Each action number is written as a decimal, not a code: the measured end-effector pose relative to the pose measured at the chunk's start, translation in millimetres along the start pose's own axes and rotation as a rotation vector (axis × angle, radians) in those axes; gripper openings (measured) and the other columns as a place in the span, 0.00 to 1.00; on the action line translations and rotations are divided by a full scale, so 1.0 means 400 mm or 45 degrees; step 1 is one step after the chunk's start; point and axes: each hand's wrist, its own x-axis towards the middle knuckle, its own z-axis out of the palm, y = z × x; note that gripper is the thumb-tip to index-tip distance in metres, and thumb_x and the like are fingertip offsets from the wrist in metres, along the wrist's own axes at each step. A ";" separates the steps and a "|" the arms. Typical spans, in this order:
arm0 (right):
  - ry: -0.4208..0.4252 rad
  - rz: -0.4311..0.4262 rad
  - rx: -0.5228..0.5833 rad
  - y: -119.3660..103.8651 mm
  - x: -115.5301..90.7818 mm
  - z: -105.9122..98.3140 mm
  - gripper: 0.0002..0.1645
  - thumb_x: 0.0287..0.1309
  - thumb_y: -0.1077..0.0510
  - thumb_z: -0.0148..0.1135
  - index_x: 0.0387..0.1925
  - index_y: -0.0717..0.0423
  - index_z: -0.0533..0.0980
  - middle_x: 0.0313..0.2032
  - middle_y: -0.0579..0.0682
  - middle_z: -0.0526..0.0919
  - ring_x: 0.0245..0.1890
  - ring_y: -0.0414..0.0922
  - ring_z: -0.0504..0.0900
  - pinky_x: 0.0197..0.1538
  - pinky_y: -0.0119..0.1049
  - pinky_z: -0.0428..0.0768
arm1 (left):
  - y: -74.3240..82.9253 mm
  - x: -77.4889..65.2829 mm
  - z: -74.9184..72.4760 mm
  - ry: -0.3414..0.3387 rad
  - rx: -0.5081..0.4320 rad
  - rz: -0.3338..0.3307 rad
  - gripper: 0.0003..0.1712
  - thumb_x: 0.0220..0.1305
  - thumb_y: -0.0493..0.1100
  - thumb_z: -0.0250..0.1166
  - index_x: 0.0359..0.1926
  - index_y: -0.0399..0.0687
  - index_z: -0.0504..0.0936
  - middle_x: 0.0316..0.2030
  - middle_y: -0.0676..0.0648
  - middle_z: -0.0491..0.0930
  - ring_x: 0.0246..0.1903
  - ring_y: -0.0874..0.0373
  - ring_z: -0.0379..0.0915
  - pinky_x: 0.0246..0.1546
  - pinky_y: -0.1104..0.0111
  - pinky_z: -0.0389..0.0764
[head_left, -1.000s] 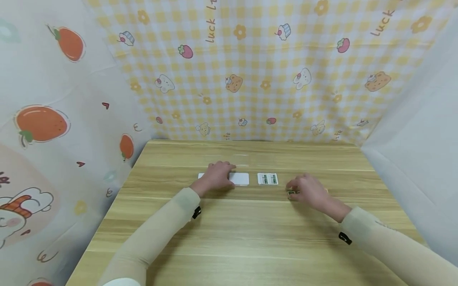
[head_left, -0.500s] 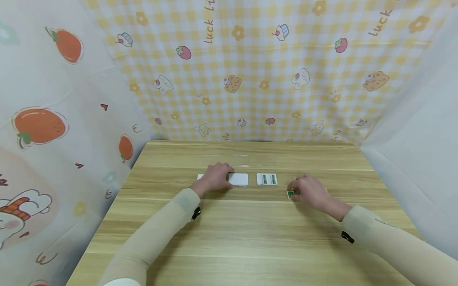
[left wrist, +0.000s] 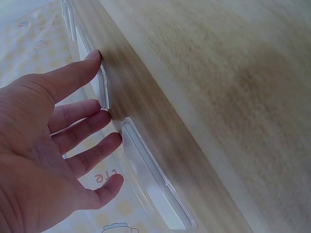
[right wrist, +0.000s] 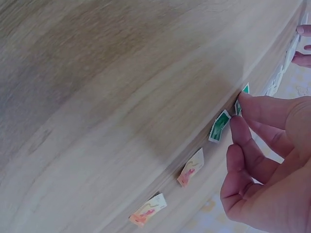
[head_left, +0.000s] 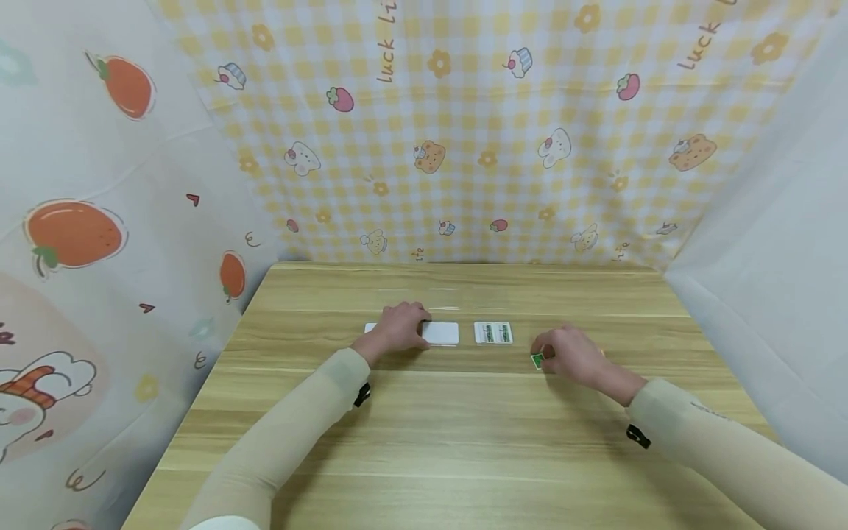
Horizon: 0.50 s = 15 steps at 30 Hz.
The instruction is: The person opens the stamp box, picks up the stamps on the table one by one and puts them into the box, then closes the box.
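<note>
My right hand [head_left: 571, 356] pinches a small green stamp [right wrist: 246, 89] with a white edge between thumb and fingertips, just above the table. Beside those fingertips lies a second green stamp [right wrist: 219, 127]. My left hand [head_left: 400, 326] spans the gap between two flat white pieces in clear casing, fingers loosely spread. Its thumb touches the edge of one white piece [head_left: 440, 333], and its fingertips are at the near end of the other white piece [left wrist: 155, 177]. Between the hands lies a white piece bearing two green stamps [head_left: 493, 333].
Two yellow-orange stamps [right wrist: 192, 167] lie in the same row, mostly hidden by the right hand in the head view. Thin clear strips [head_left: 444, 308] lie behind the white pieces. A patterned curtain [head_left: 464, 147] hangs along the wooden table's [head_left: 424, 442] back edge.
The right thumb and fingers have closed on the green stamp, which lay flat and now is tilted up. My left hand stays nearly in place.
</note>
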 end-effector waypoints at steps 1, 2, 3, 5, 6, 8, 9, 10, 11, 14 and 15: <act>-0.010 0.018 0.017 0.001 0.001 0.001 0.15 0.47 0.69 0.75 0.38 0.55 0.86 0.29 0.46 0.84 0.31 0.42 0.79 0.34 0.42 0.78 | 0.000 -0.001 0.000 0.001 -0.005 -0.002 0.34 0.56 0.55 0.77 0.61 0.47 0.82 0.55 0.47 0.79 0.50 0.49 0.73 0.50 0.47 0.72; -0.017 0.035 0.033 0.002 0.002 0.002 0.15 0.47 0.69 0.75 0.39 0.55 0.86 0.30 0.46 0.84 0.31 0.42 0.80 0.34 0.42 0.78 | -0.001 -0.002 0.000 0.001 -0.007 -0.001 0.34 0.56 0.55 0.77 0.61 0.47 0.82 0.55 0.47 0.79 0.50 0.49 0.73 0.51 0.47 0.72; -0.022 0.045 0.044 0.003 0.004 0.002 0.15 0.48 0.69 0.74 0.39 0.55 0.85 0.30 0.47 0.84 0.31 0.42 0.80 0.34 0.42 0.78 | -0.002 -0.003 0.000 0.001 -0.006 0.000 0.34 0.56 0.55 0.77 0.61 0.47 0.82 0.55 0.47 0.79 0.50 0.49 0.73 0.51 0.47 0.72; -0.025 0.066 0.060 0.005 0.007 0.004 0.16 0.47 0.70 0.74 0.39 0.55 0.85 0.29 0.47 0.84 0.31 0.42 0.80 0.35 0.42 0.78 | -0.002 -0.004 0.000 -0.003 -0.005 0.004 0.34 0.56 0.55 0.77 0.61 0.47 0.81 0.56 0.47 0.79 0.51 0.49 0.73 0.51 0.47 0.72; -0.024 0.076 0.066 0.005 0.008 0.005 0.16 0.46 0.70 0.74 0.39 0.55 0.84 0.29 0.46 0.84 0.31 0.42 0.80 0.35 0.42 0.78 | -0.003 -0.005 0.000 -0.004 -0.001 0.006 0.34 0.56 0.56 0.77 0.61 0.47 0.81 0.56 0.47 0.79 0.51 0.49 0.73 0.51 0.46 0.72; -0.021 0.088 0.075 0.007 0.010 0.007 0.17 0.45 0.70 0.74 0.39 0.56 0.84 0.29 0.46 0.83 0.31 0.41 0.80 0.35 0.43 0.78 | -0.003 -0.006 -0.001 -0.005 0.001 0.009 0.35 0.56 0.55 0.77 0.61 0.46 0.81 0.56 0.46 0.79 0.52 0.48 0.73 0.51 0.46 0.72; -0.018 0.093 0.079 0.006 0.010 0.007 0.17 0.44 0.71 0.74 0.39 0.56 0.84 0.28 0.46 0.83 0.31 0.41 0.79 0.35 0.43 0.78 | -0.003 -0.006 -0.001 -0.005 -0.004 0.011 0.35 0.56 0.55 0.77 0.62 0.46 0.81 0.56 0.46 0.79 0.52 0.48 0.73 0.51 0.46 0.72; -0.013 0.103 0.085 0.006 0.011 0.008 0.18 0.44 0.71 0.74 0.39 0.56 0.84 0.28 0.46 0.83 0.30 0.41 0.79 0.35 0.43 0.78 | -0.004 -0.007 -0.001 -0.002 -0.008 0.013 0.35 0.56 0.55 0.77 0.61 0.46 0.81 0.56 0.46 0.79 0.52 0.48 0.73 0.51 0.46 0.72; -0.009 0.111 0.090 0.005 0.011 0.009 0.18 0.43 0.71 0.74 0.39 0.56 0.84 0.28 0.46 0.83 0.30 0.41 0.79 0.35 0.43 0.78 | -0.004 -0.007 -0.001 0.002 -0.012 0.015 0.35 0.56 0.55 0.77 0.61 0.45 0.81 0.56 0.46 0.79 0.52 0.48 0.73 0.51 0.46 0.72; 0.005 0.117 0.106 0.003 0.012 0.009 0.18 0.41 0.73 0.73 0.38 0.58 0.84 0.27 0.45 0.82 0.29 0.41 0.78 0.35 0.42 0.77 | -0.006 -0.007 0.002 0.009 -0.019 0.020 0.34 0.56 0.54 0.77 0.61 0.46 0.81 0.56 0.46 0.78 0.52 0.48 0.73 0.51 0.46 0.72; 0.009 0.120 0.111 0.001 0.012 0.010 0.18 0.41 0.73 0.73 0.38 0.59 0.84 0.26 0.45 0.82 0.29 0.40 0.78 0.34 0.42 0.77 | -0.007 -0.006 0.003 0.010 -0.014 0.023 0.34 0.57 0.54 0.77 0.62 0.46 0.81 0.56 0.46 0.78 0.52 0.48 0.73 0.51 0.46 0.72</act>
